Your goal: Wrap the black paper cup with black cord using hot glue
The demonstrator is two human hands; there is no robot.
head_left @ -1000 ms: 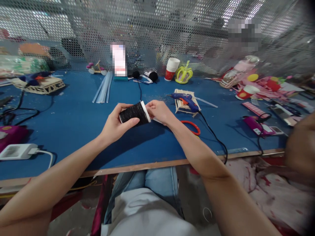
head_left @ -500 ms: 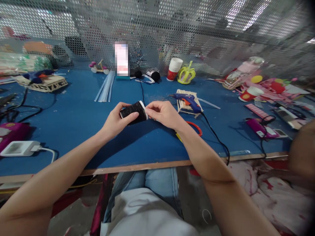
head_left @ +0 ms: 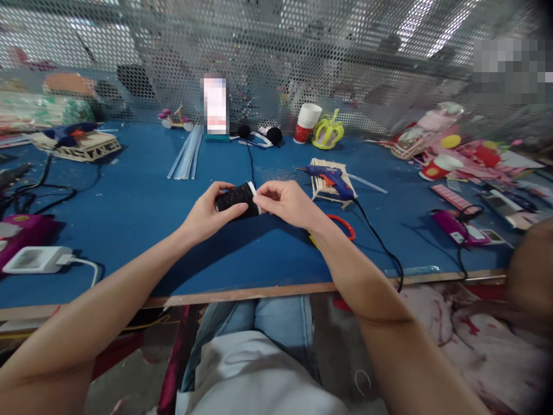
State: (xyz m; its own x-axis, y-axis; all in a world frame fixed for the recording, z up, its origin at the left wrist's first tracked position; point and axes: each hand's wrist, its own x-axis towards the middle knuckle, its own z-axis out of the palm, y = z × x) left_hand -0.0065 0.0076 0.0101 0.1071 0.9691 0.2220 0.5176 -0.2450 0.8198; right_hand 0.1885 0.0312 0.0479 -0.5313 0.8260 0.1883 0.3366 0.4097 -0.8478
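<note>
A cup wrapped in black yarn (head_left: 232, 199), with a white rim, is held tilted on its side above the blue table. My left hand (head_left: 211, 208) grips it from the left, thumb along the front and fingers behind. At the rim, my right hand (head_left: 283, 202) is closed in a pinch; exactly what its fingertips press on is partly hidden. A black strand (head_left: 251, 164) runs from a dark ball (head_left: 243, 131) at the back toward the cup. Scissors with a red handle (head_left: 345, 225) lie partly under my right forearm.
Right of my hands, a blue glue gun (head_left: 330, 176) rests on a stick rack (head_left: 317, 184), its cord crossing the table edge. Behind are glue sticks (head_left: 185, 155), a phone (head_left: 215, 104), stacked paper cups (head_left: 306, 122) and a yellow basket (head_left: 327, 134). A person's arm is at far right.
The wrapped cup has shifted slightly right and down and turned a little in my left hand. My right hand stays pinched at the rim.
</note>
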